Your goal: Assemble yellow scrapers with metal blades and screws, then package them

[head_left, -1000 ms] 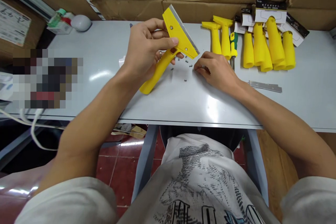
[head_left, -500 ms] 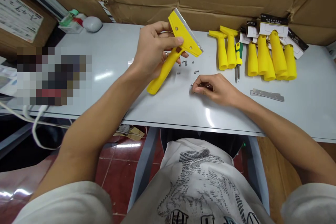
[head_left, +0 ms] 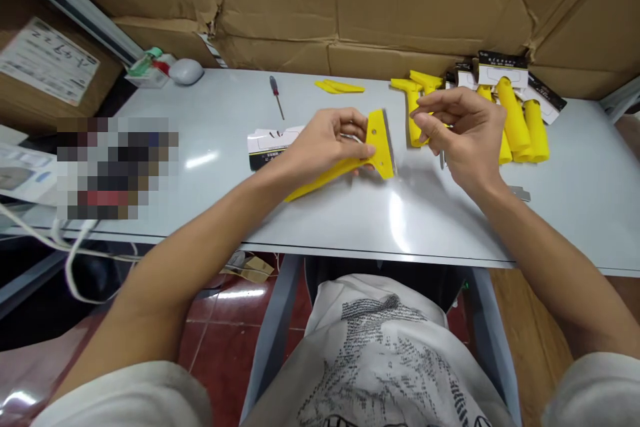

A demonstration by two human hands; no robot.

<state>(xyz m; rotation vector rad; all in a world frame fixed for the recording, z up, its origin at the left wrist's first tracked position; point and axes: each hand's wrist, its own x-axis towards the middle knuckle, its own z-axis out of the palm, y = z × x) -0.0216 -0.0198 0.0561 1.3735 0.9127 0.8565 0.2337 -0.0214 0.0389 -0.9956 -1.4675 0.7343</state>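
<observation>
My left hand [head_left: 325, 140] is closed around the neck of a yellow scraper [head_left: 381, 153], its thumb pressed on the head. The scraper's blade edge faces right, and two holes or screw heads show on its face. To the right, my right hand [head_left: 465, 137] is raised off the table, thumb and fingertips pinched together. Whatever the pinch holds is too small to make out. Behind that hand lie two yellow scraper handles with heads [head_left: 414, 123], partly covered by it. Printed cards [head_left: 267, 143] lie beyond my left forearm.
Yellow tube handles [head_left: 515, 120] and black-and-white cards [head_left: 503, 70] lie at the right, near metal blades [head_left: 523, 193]. Farther back are a small screwdriver [head_left: 277, 97] and flat yellow pieces [head_left: 340, 87]. A white mouse [head_left: 186, 71] sits at the back left, before cardboard [head_left: 280, 7].
My left hand has brought the scraper lower and nearer, turning its head more upright. My right hand has lifted from the tabletop and moved right. The loose screws are now hidden.
</observation>
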